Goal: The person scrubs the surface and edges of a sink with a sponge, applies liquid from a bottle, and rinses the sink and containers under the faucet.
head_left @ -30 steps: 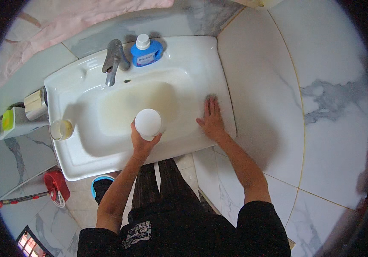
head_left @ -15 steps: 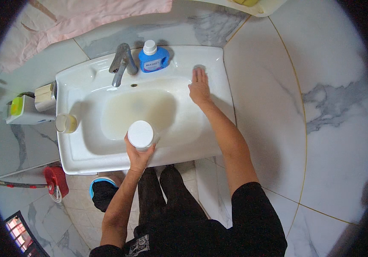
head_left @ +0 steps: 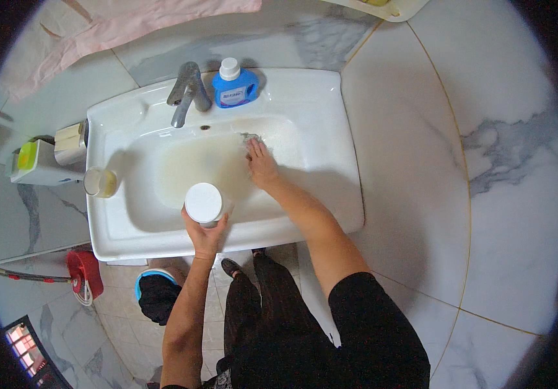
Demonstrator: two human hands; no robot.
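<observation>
A white-lidded jar (head_left: 204, 202) is gripped by my left hand (head_left: 203, 238) above the near side of the white sink (head_left: 123, 243). Its lid faces up and hides most of the body. Cloudy, pale yellowish water (head_left: 185, 162) lies in the basin. My right hand (head_left: 264, 171) reaches to the far right edge of this water, fingers together and stretched forward. Under its fingertips shows a small grey wad (head_left: 249, 137), mostly covered and too blurred to name.
Behind the basin stand a grey faucet (head_left: 190, 94) and a blue bottle (head_left: 235, 87) with a white cap. A glass (head_left: 100, 183) sits on the left rim. Left of it are wall holders (head_left: 48, 162). Below stand a bucket with black cloth (head_left: 157, 297) and a red holder (head_left: 85, 272).
My right hand has moved from the sink's far right rim left and down into the basin, the grey wad going with it. My left hand still holds the jar, shifted slightly left.
</observation>
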